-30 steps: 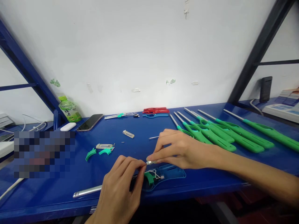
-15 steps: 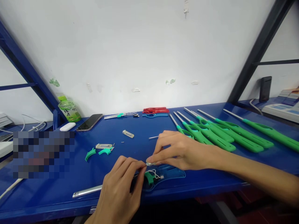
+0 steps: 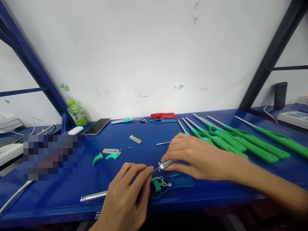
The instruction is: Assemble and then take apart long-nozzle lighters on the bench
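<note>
My right hand (image 3: 192,154) is closed around a clear lighter fuel tank (image 3: 165,165), its fitting end poking out toward the left. From that end a thin tube (image 3: 155,169) runs to my left hand (image 3: 128,189), whose thumb and index finger pinch it. Just below lies an open blue lighter half-shell (image 3: 184,180). Inside it sit a green trigger (image 3: 157,185) and white wires (image 3: 163,179). A silver barrel (image 3: 94,196) sticks out to the left, partly hidden behind my left hand.
Several green lighters (image 3: 223,144) lie on the right. Another clear tank (image 3: 135,139), green triggers (image 3: 113,156) and a thin rod (image 3: 163,143) are scattered mid-table. Along the wall are red shells (image 3: 163,115), metal parts (image 3: 128,120), a phone (image 3: 97,126) and a bottle (image 3: 78,113).
My right hand has drawn slightly right, away from my left fingers. The tank's end and the thin tube between the hands now show. The whole view has shifted a little.
</note>
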### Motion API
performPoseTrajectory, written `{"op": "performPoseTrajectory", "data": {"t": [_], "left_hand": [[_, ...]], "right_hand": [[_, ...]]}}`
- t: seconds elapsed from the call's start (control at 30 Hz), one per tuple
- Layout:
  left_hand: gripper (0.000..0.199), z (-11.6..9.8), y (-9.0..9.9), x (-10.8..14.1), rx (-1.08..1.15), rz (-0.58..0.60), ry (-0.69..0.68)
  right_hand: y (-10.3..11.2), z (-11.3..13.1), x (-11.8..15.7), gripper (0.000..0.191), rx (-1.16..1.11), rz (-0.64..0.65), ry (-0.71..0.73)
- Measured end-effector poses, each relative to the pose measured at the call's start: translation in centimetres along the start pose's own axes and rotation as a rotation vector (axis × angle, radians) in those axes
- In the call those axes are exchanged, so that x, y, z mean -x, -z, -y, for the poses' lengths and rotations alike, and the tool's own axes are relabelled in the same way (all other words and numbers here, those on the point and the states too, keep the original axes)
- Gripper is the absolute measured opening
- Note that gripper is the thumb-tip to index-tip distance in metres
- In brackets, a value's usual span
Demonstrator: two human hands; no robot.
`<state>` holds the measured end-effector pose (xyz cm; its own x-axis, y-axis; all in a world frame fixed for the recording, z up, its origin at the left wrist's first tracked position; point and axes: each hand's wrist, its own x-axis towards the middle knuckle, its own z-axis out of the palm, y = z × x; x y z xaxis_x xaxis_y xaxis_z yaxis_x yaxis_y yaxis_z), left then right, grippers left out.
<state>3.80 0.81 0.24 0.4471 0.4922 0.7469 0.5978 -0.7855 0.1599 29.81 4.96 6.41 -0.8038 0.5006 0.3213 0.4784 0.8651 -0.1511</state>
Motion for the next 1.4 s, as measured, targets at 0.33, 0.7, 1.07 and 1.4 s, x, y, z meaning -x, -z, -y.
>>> {"op": "performPoseTrajectory", "data": {"t": [0.33,0.7,1.07,1.4], "left_hand": [[0.026,0.4,0.3,1.0,-0.002,0.14,0.035],[0.03,0.5,0.2,1.2,-0.034,0.197,-0.012],[0.032,0.3,0.3,0.5,-0.018,0.204,-0.071],[0.03,0.2,0.1,0.5,-0.036,0.241,-0.049]], "right_hand": [[-4.1,2.4,3.9,0.022,-0.007,-0.211,-0.238],[-5.3,3.1,5.4,0.027,-0.12,-0.231,-0.351],[-5.0,3.5,5.6,0.033,-0.208,-0.169,-0.415],[-5.0,3.8,5.7,0.034,-0.22,-0.104,-0.454]]}}
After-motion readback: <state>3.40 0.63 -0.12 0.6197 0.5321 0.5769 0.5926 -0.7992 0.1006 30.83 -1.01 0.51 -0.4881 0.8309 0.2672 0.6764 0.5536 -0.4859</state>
